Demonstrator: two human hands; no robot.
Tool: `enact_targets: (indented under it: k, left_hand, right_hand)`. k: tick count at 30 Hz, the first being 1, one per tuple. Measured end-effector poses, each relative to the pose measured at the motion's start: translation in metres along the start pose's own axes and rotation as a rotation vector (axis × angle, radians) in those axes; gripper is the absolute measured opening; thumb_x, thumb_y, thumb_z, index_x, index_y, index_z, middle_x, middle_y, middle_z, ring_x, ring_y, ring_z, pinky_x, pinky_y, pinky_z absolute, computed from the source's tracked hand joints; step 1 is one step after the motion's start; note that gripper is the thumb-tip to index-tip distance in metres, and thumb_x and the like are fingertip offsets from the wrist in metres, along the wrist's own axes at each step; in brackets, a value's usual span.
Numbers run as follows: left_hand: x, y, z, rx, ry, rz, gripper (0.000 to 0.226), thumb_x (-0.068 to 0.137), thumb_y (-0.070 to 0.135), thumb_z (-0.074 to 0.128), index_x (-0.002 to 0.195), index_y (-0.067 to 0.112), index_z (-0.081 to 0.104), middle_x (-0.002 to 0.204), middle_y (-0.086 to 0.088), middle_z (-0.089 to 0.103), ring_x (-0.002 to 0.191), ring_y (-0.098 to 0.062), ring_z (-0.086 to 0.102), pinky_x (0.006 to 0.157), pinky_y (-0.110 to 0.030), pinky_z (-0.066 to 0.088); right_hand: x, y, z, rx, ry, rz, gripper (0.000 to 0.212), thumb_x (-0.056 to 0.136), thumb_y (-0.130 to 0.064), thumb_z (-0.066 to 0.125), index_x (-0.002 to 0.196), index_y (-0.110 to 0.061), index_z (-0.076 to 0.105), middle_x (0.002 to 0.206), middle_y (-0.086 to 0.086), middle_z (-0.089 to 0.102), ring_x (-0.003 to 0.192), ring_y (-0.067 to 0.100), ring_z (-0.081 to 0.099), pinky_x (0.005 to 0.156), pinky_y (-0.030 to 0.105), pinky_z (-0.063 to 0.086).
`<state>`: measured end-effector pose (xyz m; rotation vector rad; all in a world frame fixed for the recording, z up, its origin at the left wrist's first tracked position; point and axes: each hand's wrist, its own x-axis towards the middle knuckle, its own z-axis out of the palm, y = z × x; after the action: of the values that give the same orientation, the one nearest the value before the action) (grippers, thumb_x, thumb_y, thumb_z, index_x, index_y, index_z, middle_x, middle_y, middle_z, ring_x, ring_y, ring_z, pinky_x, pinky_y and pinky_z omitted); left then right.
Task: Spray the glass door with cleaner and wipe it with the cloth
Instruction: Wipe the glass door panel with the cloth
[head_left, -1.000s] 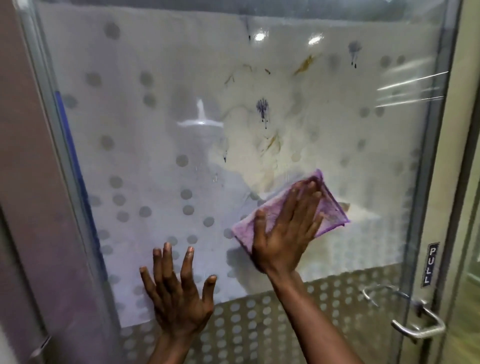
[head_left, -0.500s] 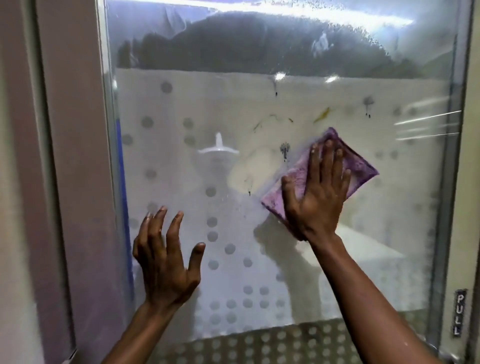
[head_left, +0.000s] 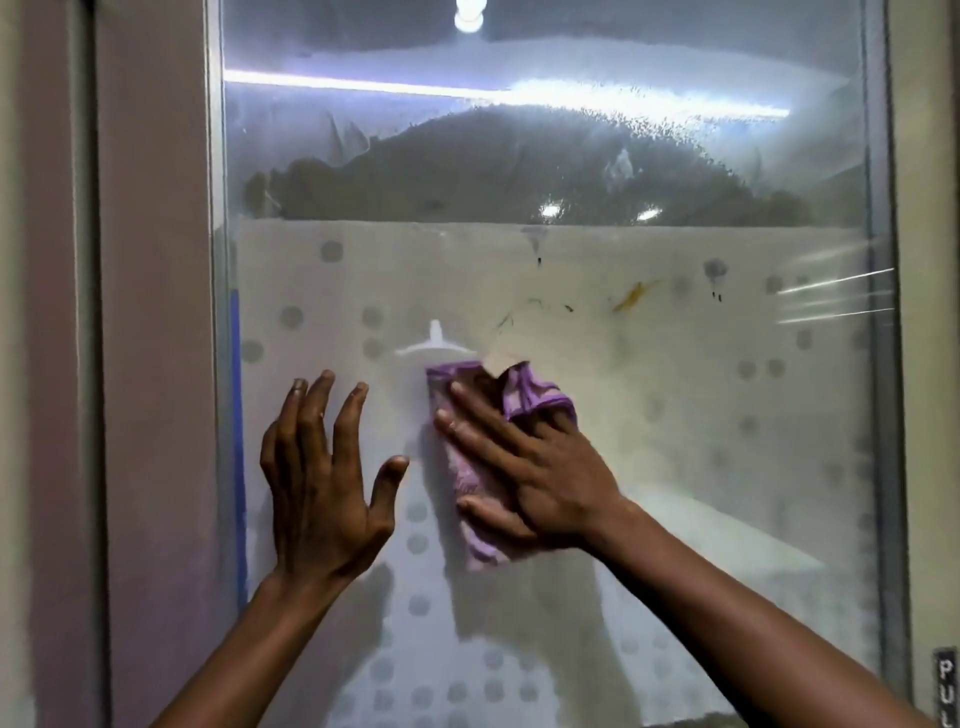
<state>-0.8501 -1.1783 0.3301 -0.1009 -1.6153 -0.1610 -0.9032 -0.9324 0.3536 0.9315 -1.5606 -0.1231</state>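
Observation:
A frosted glass door (head_left: 675, 415) with grey dots fills the view. Yellow and dark smears (head_left: 631, 297) mark it at upper right, and its clear top band looks misted with droplets. My right hand (head_left: 540, 467) presses a purple cloth (head_left: 524, 395) flat against the glass near the middle, with the cloth bunched under my fingers. My left hand (head_left: 322, 478) is spread open just to the left of it, fingertips at the glass, holding nothing. No spray bottle is in view.
A metal frame edge (head_left: 221, 364) with a blue strip runs down the door's left side, next to a pinkish wall (head_left: 150, 364). A "PULL" label (head_left: 946, 686) sits on the right frame at the bottom. Ceiling lights reflect at the top.
My right hand has swept the cloth leftward and down from the stained area toward the door's middle. The cloth has bunched up. My view has tilted upward.

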Motion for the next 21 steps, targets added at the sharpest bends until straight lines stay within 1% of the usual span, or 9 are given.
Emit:
enact_targets:
  k: [2, 3, 6, 9, 12, 15, 17, 19, 21]
  left_hand:
    - [0.003, 0.001, 0.002, 0.014, -0.001, -0.008, 0.072, 0.101, 0.064, 0.03, 0.153, 0.017, 0.044, 0.164, -0.014, 0.034, 0.156, -0.037, 0.025, 0.122, -0.051, 0.019]
    - [0.003, 0.002, 0.003, 0.024, -0.005, -0.014, 0.073, 0.101, 0.064, 0.029, 0.154, 0.017, 0.044, 0.164, -0.014, 0.034, 0.157, -0.037, 0.025, 0.123, -0.052, 0.019]
    - [0.002, 0.005, 0.006, 0.045, 0.0, -0.005, 0.074, 0.101, 0.065, 0.028, 0.154, 0.017, 0.043, 0.165, -0.014, 0.032, 0.158, -0.037, 0.024, 0.124, -0.052, 0.017]
    - [0.002, 0.005, 0.006, -0.004, 0.032, -0.015, 0.072, 0.101, 0.064, 0.03, 0.154, 0.017, 0.042, 0.166, -0.015, 0.03, 0.16, -0.034, 0.02, 0.128, -0.045, 0.013]
    - [0.003, 0.006, 0.005, -0.051, 0.054, -0.02, 0.072, 0.101, 0.064, 0.032, 0.155, 0.017, 0.042, 0.167, -0.014, 0.03, 0.162, -0.023, 0.012, 0.13, -0.038, 0.009]
    - [0.004, 0.007, 0.004, -0.095, 0.062, -0.021, 0.073, 0.101, 0.063, 0.031, 0.155, 0.014, 0.042, 0.167, -0.015, 0.03, 0.162, -0.024, 0.013, 0.13, -0.037, 0.009]
    - [0.006, 0.008, 0.004, -0.119, 0.062, -0.04, 0.074, 0.101, 0.061, 0.032, 0.155, 0.011, 0.041, 0.168, -0.015, 0.027, 0.162, -0.026, 0.012, 0.131, -0.038, 0.009]
    - [0.009, 0.011, 0.003, -0.125, 0.062, -0.046, 0.073, 0.1, 0.059, 0.033, 0.155, 0.011, 0.04, 0.169, -0.014, 0.027, 0.162, -0.028, 0.014, 0.131, -0.04, 0.01]
    - [0.016, 0.012, 0.001, -0.109, 0.063, -0.014, 0.075, 0.101, 0.062, 0.032, 0.156, 0.012, 0.038, 0.168, -0.014, 0.029, 0.161, -0.032, 0.018, 0.13, -0.043, 0.012]
  right_hand:
    - [0.01, 0.043, -0.015, -0.104, 0.1, 0.301, 0.079, 0.099, -0.064, 0.043, 0.165, -0.026, 0.024, 0.176, 0.001, 0.015, 0.154, 0.025, 0.035, 0.115, 0.045, 0.033]
    - [0.015, 0.062, -0.023, -0.146, 0.131, 0.483, 0.081, 0.099, -0.064, 0.042, 0.166, -0.025, 0.021, 0.176, 0.001, 0.014, 0.16, 0.024, 0.023, 0.121, 0.048, 0.028]
    - [0.031, 0.093, -0.037, -0.129, 0.2, 0.915, 0.085, 0.097, -0.064, 0.036, 0.167, -0.02, 0.017, 0.176, 0.007, 0.014, 0.162, 0.029, 0.017, 0.126, 0.058, 0.021]
    - [0.058, 0.076, -0.033, -0.137, 0.239, 1.058, 0.089, 0.096, -0.065, 0.032, 0.167, -0.014, 0.015, 0.175, 0.012, 0.013, 0.161, 0.032, 0.017, 0.126, 0.06, 0.021]
    - [0.087, 0.034, -0.021, -0.104, 0.186, 0.768, 0.091, 0.096, -0.066, 0.038, 0.167, -0.016, 0.01, 0.176, 0.008, 0.007, 0.163, 0.03, 0.009, 0.13, 0.056, 0.012]
    - [0.108, 0.0, -0.006, -0.044, 0.034, 0.156, 0.084, 0.097, -0.063, 0.047, 0.165, -0.019, 0.025, 0.175, 0.007, 0.016, 0.163, 0.032, 0.01, 0.129, 0.058, 0.013]
    - [0.117, -0.002, -0.004, -0.058, -0.065, -0.191, 0.082, 0.096, -0.064, 0.051, 0.163, -0.02, 0.031, 0.173, 0.005, 0.023, 0.162, 0.031, 0.019, 0.129, 0.052, 0.017]
    - [0.126, 0.009, -0.01, -0.016, -0.124, -0.33, 0.083, 0.095, -0.066, 0.055, 0.162, -0.022, 0.034, 0.172, 0.002, 0.027, 0.156, 0.03, 0.035, 0.124, 0.044, 0.03]
    - [0.134, 0.03, -0.02, -0.002, -0.078, -0.262, 0.083, 0.094, -0.065, 0.055, 0.163, -0.024, 0.032, 0.173, 0.002, 0.026, 0.155, 0.029, 0.037, 0.123, 0.042, 0.029]
